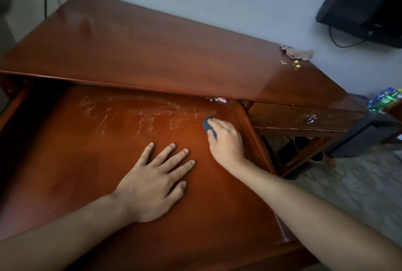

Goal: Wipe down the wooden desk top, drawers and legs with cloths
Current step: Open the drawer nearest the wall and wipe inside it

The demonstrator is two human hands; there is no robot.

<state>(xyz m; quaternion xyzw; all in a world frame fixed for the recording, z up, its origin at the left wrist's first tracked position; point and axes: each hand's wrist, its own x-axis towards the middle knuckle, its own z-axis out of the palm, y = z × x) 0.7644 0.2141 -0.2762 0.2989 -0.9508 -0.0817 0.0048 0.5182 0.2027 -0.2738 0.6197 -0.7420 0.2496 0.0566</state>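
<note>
Right hand [226, 140], centre-right of frame, fingers curled over a dark blue cloth [209, 126], pressing it onto the pull-out shelf [108, 140] under the desk top [152, 53]. Left hand [152, 183] lies flat on the shelf, lower centre, fingers straight and spread, holding nothing. Cloth looks soft and light, will bunch, so best kept wadded under the palm. Shelf is hard and glossy with pale streaks, upper centre. Closed drawer [304, 118] at right. Crumbs [295, 64] on the top's right corner.
</note>
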